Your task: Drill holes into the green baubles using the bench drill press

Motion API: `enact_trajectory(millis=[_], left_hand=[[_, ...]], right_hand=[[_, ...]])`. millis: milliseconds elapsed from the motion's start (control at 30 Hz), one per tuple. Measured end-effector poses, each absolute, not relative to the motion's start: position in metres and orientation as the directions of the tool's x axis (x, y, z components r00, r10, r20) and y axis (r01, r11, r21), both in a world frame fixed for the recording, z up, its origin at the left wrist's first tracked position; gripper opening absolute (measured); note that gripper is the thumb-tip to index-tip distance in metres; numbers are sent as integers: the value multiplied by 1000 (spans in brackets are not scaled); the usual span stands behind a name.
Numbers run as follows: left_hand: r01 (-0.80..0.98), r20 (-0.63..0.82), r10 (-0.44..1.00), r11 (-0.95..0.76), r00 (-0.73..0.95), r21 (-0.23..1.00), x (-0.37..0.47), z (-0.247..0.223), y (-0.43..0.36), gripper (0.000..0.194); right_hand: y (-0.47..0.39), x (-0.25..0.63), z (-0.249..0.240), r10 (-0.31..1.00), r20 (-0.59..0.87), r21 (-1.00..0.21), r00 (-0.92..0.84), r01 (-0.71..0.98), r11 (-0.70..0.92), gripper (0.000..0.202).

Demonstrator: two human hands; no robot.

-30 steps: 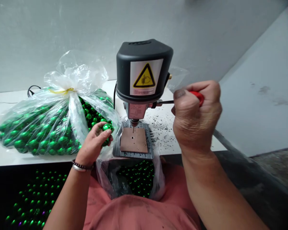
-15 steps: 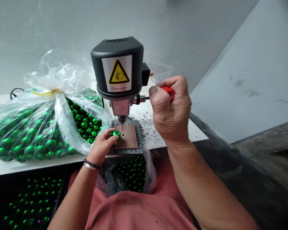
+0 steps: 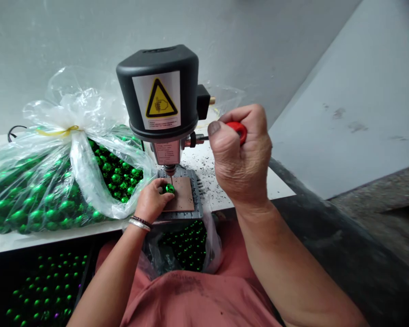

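Between the thumb and fingers of my left hand (image 3: 153, 200) is a shiny green ball (image 3: 169, 188). It is at the wooden board (image 3: 182, 195) on the base of a small drill press (image 3: 158, 95), right under the drill bit (image 3: 172, 179); whether the bit touches it I cannot tell. My right hand (image 3: 243, 154) is closed around the red knob (image 3: 237, 131) of the feed lever, at the right side of the black motor housing. A bracelet and a metal bangle circle my left wrist.
A clear plastic bag (image 3: 78, 175) full of green balls lies left of the press, tied with a yellow band. Dark shavings litter the white table (image 3: 207, 177). Another bag (image 3: 184, 245) with green balls hangs below the base. More green balls (image 3: 44, 286) lie at lower left.
My left hand has moved right with the green ball, from the board's left part to beneath the drill bit. My right hand stays on the red knob, and the view has shifted slightly.
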State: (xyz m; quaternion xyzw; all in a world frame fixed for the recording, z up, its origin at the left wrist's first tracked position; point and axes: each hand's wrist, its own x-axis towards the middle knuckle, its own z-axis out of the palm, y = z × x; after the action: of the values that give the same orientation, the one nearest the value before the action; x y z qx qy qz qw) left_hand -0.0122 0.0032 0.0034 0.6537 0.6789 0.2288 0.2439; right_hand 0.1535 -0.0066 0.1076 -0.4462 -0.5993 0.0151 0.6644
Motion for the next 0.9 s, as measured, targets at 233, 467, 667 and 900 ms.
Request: enact_trajectory(millis=[233,467,667,900], left_hand=[[793,-52,998,16,20,608,-13,3,6,46],[800,6,987,-136,164,585,-19,-2,2,47],[768,-10,994,-77,108,635,-18,-3,-1,49],[723,-62,995,-10,73,690,-14,0,4,48]], right_hand=[[-8,154,107,580,771,-620,262,516,591,19],[-8,154,108,574,771,-625,276,501,598,16],[-8,153,107,555,779,-619,292,499,607,15],[-8,154,106,569,776,-617,271,512,598,15]])
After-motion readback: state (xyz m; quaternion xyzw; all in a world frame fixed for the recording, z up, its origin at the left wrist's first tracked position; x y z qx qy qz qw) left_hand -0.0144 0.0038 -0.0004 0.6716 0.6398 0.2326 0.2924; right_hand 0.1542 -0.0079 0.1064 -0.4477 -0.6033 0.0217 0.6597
